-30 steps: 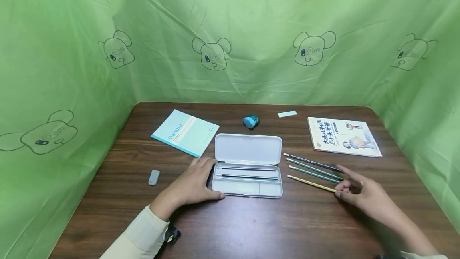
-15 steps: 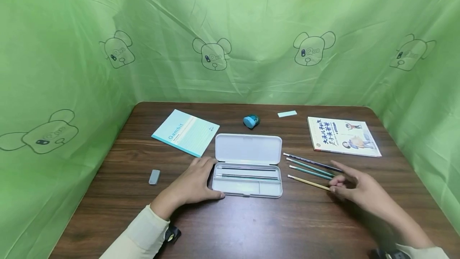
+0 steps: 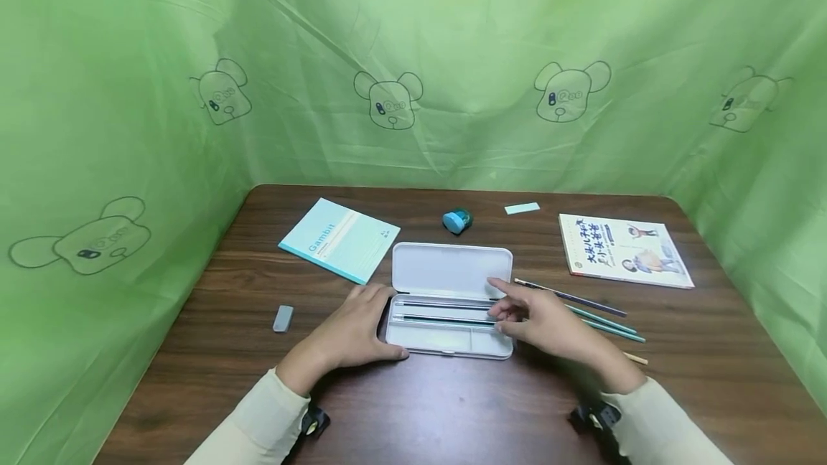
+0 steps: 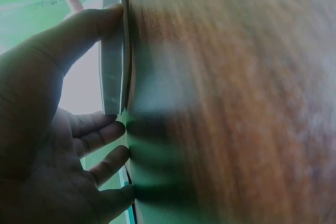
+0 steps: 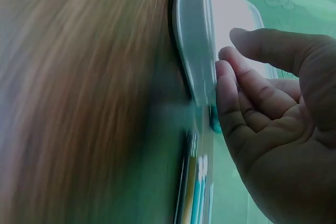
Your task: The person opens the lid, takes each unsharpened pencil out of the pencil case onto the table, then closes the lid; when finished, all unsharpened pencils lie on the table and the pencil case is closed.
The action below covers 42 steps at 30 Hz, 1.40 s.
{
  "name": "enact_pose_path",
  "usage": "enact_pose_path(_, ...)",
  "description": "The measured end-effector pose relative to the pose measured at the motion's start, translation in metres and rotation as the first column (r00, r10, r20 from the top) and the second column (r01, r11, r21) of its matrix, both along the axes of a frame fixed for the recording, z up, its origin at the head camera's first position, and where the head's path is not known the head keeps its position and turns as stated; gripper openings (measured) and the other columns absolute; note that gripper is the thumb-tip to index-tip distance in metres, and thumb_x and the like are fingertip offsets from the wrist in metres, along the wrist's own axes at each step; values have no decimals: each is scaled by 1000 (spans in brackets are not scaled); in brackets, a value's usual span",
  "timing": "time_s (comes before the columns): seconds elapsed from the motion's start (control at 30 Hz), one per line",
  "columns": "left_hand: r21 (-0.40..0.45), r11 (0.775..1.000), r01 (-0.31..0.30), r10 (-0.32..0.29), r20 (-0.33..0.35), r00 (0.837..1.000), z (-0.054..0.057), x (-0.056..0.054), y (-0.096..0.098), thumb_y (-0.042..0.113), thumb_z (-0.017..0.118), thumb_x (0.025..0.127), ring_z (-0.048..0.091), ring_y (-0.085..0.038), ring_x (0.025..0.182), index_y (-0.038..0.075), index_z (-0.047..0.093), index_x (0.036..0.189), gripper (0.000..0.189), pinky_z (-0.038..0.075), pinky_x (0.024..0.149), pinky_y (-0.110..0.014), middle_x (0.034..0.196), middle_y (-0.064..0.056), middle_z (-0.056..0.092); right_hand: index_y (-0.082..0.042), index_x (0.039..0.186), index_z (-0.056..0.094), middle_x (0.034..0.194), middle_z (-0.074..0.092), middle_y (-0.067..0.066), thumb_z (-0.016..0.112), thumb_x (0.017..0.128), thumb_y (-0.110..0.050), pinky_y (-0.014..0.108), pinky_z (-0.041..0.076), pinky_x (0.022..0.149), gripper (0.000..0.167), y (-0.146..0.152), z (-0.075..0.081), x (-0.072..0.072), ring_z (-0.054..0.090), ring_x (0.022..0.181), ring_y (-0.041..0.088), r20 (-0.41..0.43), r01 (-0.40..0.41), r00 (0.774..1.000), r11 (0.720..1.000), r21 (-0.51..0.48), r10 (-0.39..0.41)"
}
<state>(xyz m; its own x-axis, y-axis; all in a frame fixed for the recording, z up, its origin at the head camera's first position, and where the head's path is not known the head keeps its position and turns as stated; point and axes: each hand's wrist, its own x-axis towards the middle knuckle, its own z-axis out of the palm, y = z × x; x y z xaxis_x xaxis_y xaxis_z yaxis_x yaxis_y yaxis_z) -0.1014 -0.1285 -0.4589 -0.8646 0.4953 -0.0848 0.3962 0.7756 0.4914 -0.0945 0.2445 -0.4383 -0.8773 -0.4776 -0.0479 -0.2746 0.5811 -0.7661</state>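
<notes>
An open white pencil case (image 3: 426,339) lies in the middle of the table, its lid (image 3: 439,264) folded back. Several pencils (image 3: 439,319) lie in its long rear compartment. My left hand (image 3: 349,329) holds the case by its left end, the thumb (image 4: 86,29) against the front side and the fingers round the end. My right hand (image 3: 549,321) hovers over the case's right end, index finger extended and the others loosely bent. Nothing shows between its fingers in the right wrist view. Partly behind this hand lie a dark pencil (image 3: 597,303), two teal pencils (image 3: 614,329) and a yellow pencil (image 3: 636,359).
A light-blue notebook (image 3: 342,239) lies behind and left of the case, a grey eraser (image 3: 283,318) at the left. Toward the back are a blue-green sharpener-like object (image 3: 456,221) and a pale strip (image 3: 522,208). A picture book (image 3: 623,250) lies at the back right.
My right hand has moved left from the loose pencils to above the case's right end. The loose pencils remain on the table. My left hand stays on the case.
</notes>
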Motion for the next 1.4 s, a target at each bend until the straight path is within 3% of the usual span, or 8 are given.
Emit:
enact_pose_path(0.33,1,1000,-5,5,10,1000,2,1,2,53,97,81,50,-34,145,7,54,158,99,48,121,-52,153,-9,61,3,164,50,104,81,-9,82,98,-3,24,56,82,74,-17,-5,-6,67,93,4,-26,-63,997,990,123,67)
enact_pose_path(0.83,4,1000,-5,5,8,1000,2,1,2,54,97,80,51,-33,142,8,55,157,99,48,120,-51,152,-8,62,-1,164,52,97,69,-7,80,98,-1,23,52,77,72,-22,-3,-7,60,86,4,-7,-120,992,985,126,122)
enact_pose_path(1.1,1,1000,-7,7,8,1000,2,1,2,53,97,80,51,-34,143,8,54,157,99,48,120,-52,154,-9,61,1,164,52,104,75,-5,79,98,2,27,58,84,71,-21,-4,-8,64,94,4,-12,-136,990,984,115,138)
enact_pose_path(1.4,7,1000,-7,7,14,1000,3,1,3,53,97,80,51,-33,142,8,54,157,98,48,119,-52,152,-7,62,-1,163,54,100,73,-7,78,97,2,27,55,82,71,-21,-6,-10,62,90,2,-40,-147,987,978,146,154)
